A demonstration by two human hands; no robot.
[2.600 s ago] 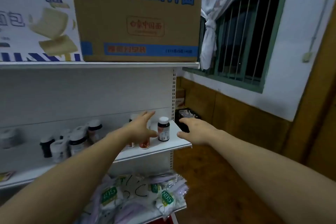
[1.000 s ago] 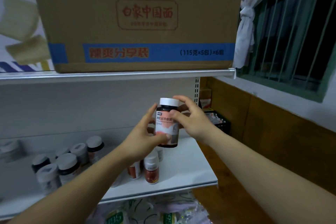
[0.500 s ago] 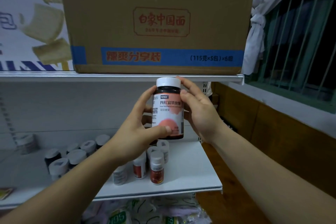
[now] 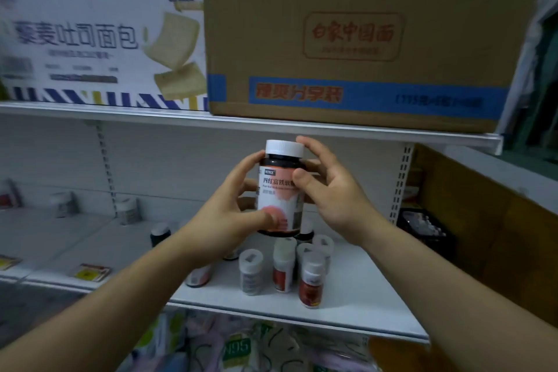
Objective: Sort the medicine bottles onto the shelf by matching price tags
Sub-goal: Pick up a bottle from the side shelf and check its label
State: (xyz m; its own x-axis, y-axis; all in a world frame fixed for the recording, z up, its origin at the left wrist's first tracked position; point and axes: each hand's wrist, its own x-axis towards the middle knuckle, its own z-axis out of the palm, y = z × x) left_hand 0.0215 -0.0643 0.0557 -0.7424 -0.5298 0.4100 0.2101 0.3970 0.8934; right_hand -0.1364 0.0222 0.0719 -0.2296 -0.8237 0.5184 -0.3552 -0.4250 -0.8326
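Head view: a dark medicine bottle [image 4: 279, 190] with a white cap is held upright above the shelf [image 4: 356, 296], gripped low by the curled left hand [image 4: 229, 220] and steadied at cap and label by the half-open right hand [image 4: 329, 190].

Dim, bluish indoor light; motion blur smears the brown cardboard box [image 4: 356, 36] lettering, and wide-angle distortion bends the white metal shelf [image 4: 347, 299].

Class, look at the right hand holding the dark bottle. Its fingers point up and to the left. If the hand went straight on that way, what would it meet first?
Most likely the front edge of the upper shelf, just above the right hand and the bottle, with the brown carton on top. Depth is unclear, so it might pass in front.
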